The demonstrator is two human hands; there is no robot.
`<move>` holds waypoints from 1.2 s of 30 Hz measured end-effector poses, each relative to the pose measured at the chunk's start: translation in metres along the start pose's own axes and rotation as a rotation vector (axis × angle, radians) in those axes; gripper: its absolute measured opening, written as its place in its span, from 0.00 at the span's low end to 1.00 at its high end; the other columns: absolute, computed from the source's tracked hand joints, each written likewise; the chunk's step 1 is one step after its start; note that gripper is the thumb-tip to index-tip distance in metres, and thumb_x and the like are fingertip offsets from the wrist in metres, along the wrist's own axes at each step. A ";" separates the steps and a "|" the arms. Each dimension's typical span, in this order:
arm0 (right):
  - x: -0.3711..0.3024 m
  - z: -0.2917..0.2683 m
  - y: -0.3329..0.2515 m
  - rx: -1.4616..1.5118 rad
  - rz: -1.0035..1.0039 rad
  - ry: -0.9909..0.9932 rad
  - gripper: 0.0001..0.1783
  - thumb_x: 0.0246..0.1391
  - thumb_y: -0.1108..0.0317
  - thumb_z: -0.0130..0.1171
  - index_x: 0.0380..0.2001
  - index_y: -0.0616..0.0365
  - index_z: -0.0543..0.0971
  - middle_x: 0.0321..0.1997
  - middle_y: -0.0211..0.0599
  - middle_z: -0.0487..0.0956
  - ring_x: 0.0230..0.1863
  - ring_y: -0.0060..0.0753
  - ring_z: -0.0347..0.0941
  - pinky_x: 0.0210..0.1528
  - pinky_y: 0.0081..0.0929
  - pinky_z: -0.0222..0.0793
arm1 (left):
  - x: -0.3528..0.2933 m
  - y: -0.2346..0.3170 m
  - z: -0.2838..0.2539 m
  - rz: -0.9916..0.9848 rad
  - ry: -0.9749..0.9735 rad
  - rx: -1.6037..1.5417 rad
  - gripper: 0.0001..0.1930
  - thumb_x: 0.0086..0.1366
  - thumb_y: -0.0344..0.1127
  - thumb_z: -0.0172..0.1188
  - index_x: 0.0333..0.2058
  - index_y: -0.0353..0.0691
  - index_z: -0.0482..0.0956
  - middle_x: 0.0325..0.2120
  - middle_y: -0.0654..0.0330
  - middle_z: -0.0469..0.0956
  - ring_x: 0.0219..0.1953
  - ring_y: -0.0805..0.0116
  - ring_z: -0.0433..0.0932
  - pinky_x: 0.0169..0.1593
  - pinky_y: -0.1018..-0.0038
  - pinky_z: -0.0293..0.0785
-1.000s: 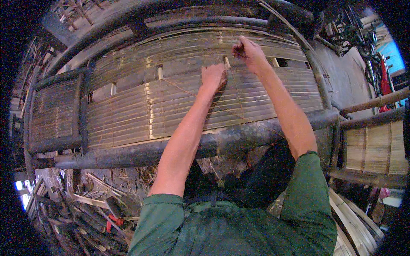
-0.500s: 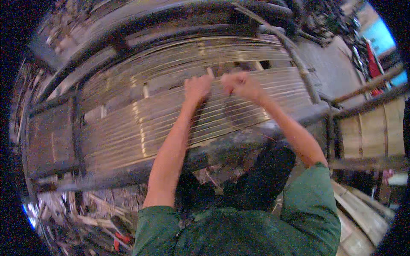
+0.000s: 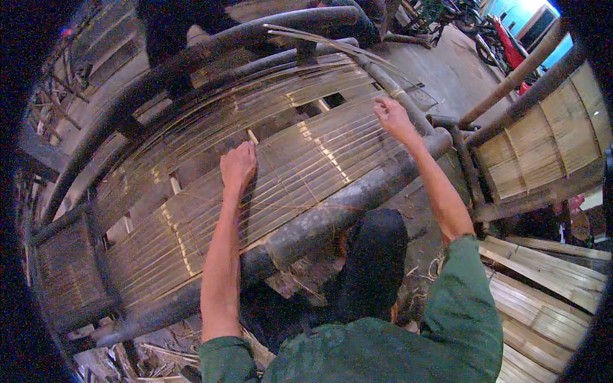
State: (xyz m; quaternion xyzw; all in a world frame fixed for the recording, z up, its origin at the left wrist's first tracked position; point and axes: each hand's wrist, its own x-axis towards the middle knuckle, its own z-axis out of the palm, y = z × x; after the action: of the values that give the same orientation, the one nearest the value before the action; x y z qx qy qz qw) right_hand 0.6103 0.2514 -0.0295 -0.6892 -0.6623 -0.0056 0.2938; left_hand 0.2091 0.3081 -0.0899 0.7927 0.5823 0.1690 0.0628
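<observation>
Rustic workshop: pole-framed slatwork (image 3: 300,169), stacked pale slats (image 3: 539,322), red motorbike (image 3: 509,48) nearby.

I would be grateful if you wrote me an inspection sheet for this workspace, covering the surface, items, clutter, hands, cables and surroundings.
Surface: slatted bench with dark round rails; a lengthwise gap parts the slats.
Work items: pale crosspiece showing in the gap, beside the left hand.
Clutter: scraps and thin sticks on the floor, lower left; long pale strips, lower right.
Left hand: closed at the gap; what it grips, if anything, is unclear.
Right hand: fingers curled, near the bench's right end; grip unclear.
Cables: nothing seen.
Surroundings: red motorbike, upper right; slatted panel, right.
</observation>
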 end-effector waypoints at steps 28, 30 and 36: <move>-0.015 -0.097 -0.032 0.840 0.466 -0.343 0.14 0.60 0.55 0.48 0.32 0.53 0.73 0.22 0.25 0.70 0.21 0.18 0.64 0.28 0.18 0.64 | 0.000 0.006 -0.006 -0.172 0.052 -0.075 0.18 0.64 0.48 0.43 0.36 0.40 0.75 0.34 0.47 0.77 0.38 0.47 0.76 0.41 0.55 0.69; -0.027 -0.157 -0.052 0.495 0.347 -0.576 0.15 0.60 0.55 0.48 0.36 0.55 0.76 0.22 0.21 0.67 0.21 0.15 0.60 0.24 0.16 0.57 | 0.009 0.019 -0.007 -0.015 0.239 -0.121 0.16 0.63 0.48 0.47 0.37 0.41 0.74 0.35 0.50 0.76 0.40 0.49 0.74 0.42 0.55 0.69; -0.007 -0.269 -0.131 0.153 -0.027 -0.324 0.18 0.60 0.57 0.47 0.48 0.53 0.75 0.23 0.20 0.66 0.27 0.14 0.60 0.29 0.14 0.55 | 0.048 0.131 0.016 0.223 0.109 0.018 0.24 0.59 0.59 0.49 0.41 0.43 0.73 0.40 0.53 0.75 0.45 0.52 0.73 0.47 0.54 0.68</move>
State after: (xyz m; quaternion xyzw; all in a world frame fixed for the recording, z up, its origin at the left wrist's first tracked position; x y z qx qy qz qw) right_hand 0.5920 0.1275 0.2419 -0.6475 -0.7088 0.1522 0.2348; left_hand 0.3452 0.3137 -0.0568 0.8427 0.4945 0.2127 0.0046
